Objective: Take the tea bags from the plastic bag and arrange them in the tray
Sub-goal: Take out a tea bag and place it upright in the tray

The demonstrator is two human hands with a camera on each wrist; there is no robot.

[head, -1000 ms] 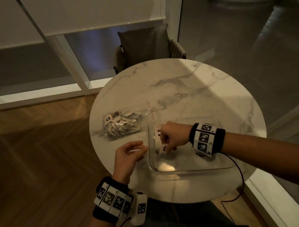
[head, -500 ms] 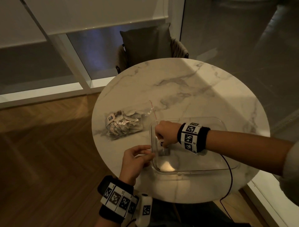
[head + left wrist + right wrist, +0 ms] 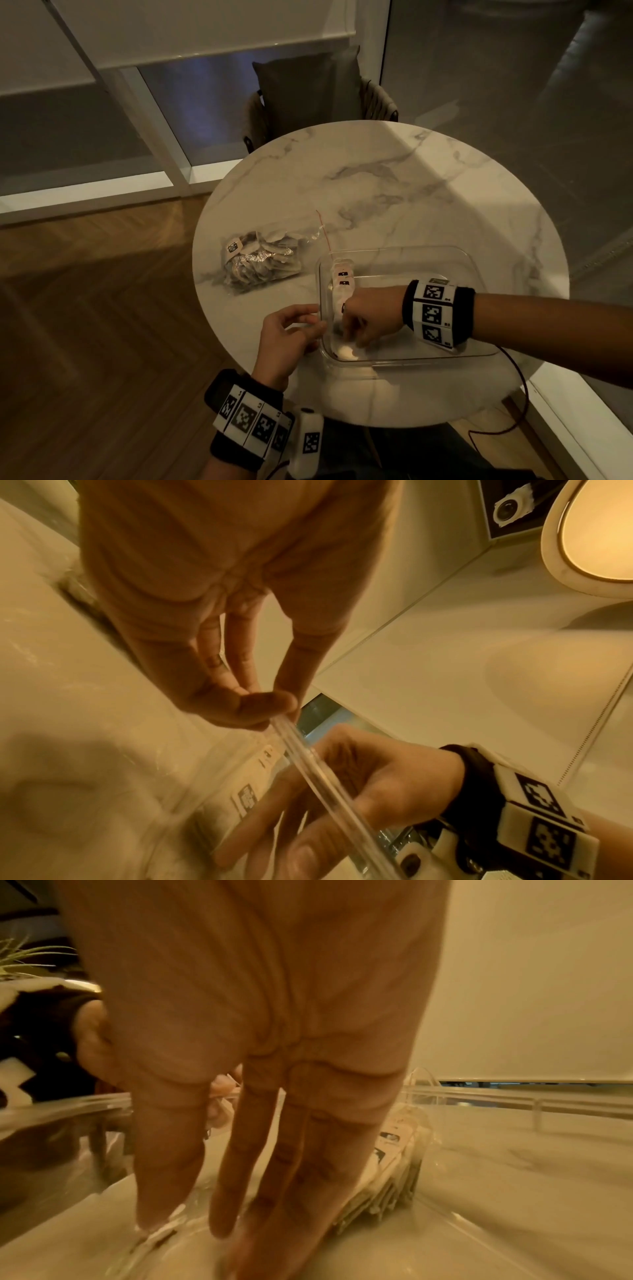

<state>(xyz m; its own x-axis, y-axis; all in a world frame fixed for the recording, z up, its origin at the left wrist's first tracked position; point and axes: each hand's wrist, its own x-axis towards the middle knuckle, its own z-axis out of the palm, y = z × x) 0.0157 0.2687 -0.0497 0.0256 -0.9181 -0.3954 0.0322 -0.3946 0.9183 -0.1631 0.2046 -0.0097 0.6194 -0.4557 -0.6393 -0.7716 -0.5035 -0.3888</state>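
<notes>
Tea bags (image 3: pixel 343 278) stand in a row on edge along the left wall of the tray (image 3: pixel 404 359), tags up; the wrist views show the same row (image 3: pixel 394 1158) packed tight against the clear wall. The tray is a clear, shallow rectangular container on the near right part of the table (image 3: pixel 394 178). The rest of its floor shows bare.

The bag (image 3: pixel 260 262), clear plastic, lies on the table to the left of the tray and apart from it. It holds a loose heap of tea bags; one tag faces up at its left end. A red strip marks its mouth, which points toward the tray's far left corner.

A chair (image 3: pixel 308 92) with a dark cushion stands beyond the table. A cable runs off the table's near right edge to the floor.

Left hand (image 3: pixel 284 339): at the tray's near left corner, outside the wall. In the left wrist view the thumb and forefinger (image 3: pixel 270 707) pinch the tray's rim; the other fingers are extended loosely.

Right hand (image 3: pixel 368 320): inside the tray, over the near end of the row, and hides that end from the head view. In the right wrist view the fingers (image 3: pixel 232 1191) point straight down, slightly apart, tips at the tray floor beside the row. Whether they pinch a tea bag cannot be told.
</notes>
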